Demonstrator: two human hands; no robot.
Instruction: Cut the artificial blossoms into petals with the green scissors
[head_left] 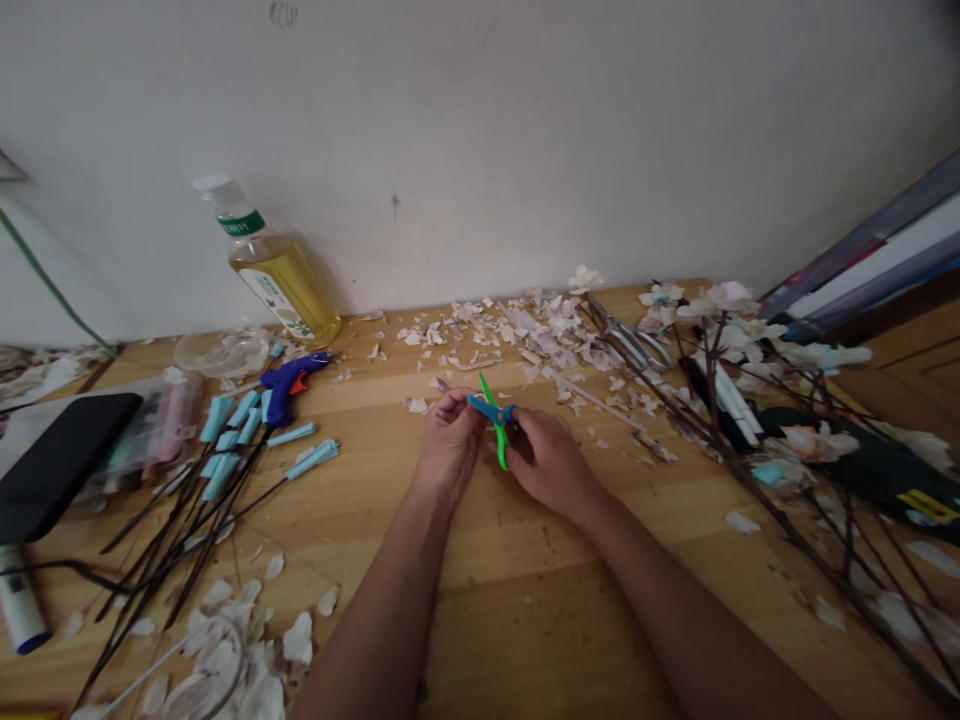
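Green-and-blue scissors (pixel 492 412) are gripped in my right hand (pixel 551 458), their blades spread apart. My left hand (pixel 450 440) is right beside the blades, its fingers pinched together; whatever is between them is too small or hidden to make out. Both hands are over the middle of the wooden table (pixel 517 620). Just beyond them, pale petal scraps (pixel 457 335) are scattered toward the wall.
On the left are a blue glue gun (pixel 289 385), dark stems tipped with light-blue paper (pixel 221 475), a black phone (pixel 64 460) and a bottle of yellow liquid (pixel 281 280). At right lie flowering branches (pixel 720 420) and metal pliers-like shears (pixel 634 345). Loose petals (pixel 225 650) lie front left.
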